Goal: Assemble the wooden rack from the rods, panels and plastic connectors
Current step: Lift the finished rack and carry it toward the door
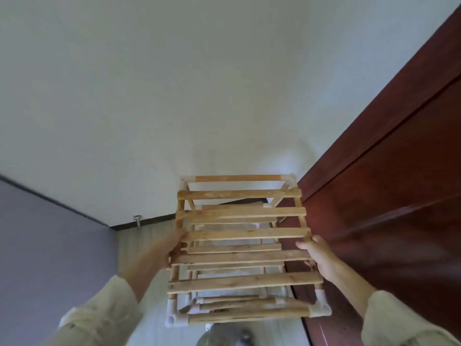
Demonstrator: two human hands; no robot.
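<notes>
Rack [243, 248] is sitting upright near the wall, beside the red door [389, 196]. Left hand [172, 248] is gripping its left frame, right hand [315, 255] is gripping the right edge, likely steadying or positioning the built rack.

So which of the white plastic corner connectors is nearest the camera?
The bottom-left connector on the rack: it sits lowest in the picture, its round open socket showing, below the left hand.

Rough pale wooden rack [239, 236], smooth white plastic connectors [321, 309], glossy dark door [386, 171]
</notes>
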